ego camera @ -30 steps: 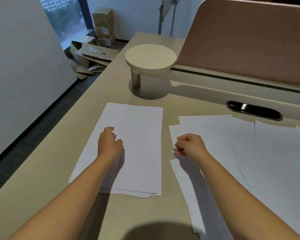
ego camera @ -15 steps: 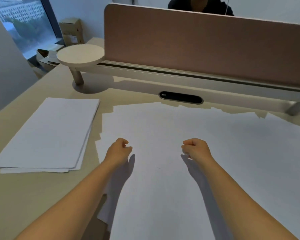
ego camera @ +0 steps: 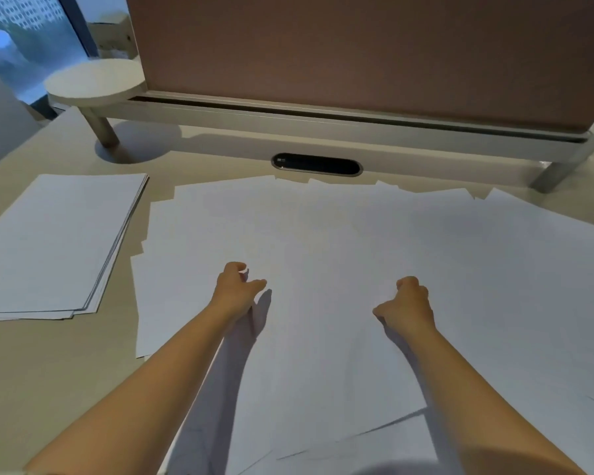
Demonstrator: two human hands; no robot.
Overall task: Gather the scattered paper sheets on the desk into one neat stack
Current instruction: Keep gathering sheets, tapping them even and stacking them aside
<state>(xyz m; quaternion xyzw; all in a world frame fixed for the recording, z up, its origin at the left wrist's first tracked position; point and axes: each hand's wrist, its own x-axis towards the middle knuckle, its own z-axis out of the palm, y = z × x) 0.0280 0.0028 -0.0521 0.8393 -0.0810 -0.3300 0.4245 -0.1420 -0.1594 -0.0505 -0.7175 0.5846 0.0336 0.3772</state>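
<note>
Leftward, neat stack [ego camera: 54, 241] (squared edges) just beside scattered sheets [ego camera: 323, 234].

Head view: looks forward and down from close above the desk [ego camera: 66, 365], partition [ego camera: 357, 46] at 12 o'clock.

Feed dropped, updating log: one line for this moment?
left hand: loosely curled, empty | right hand: curled, empty | loose sheets: spread | stack: left of them
</note>
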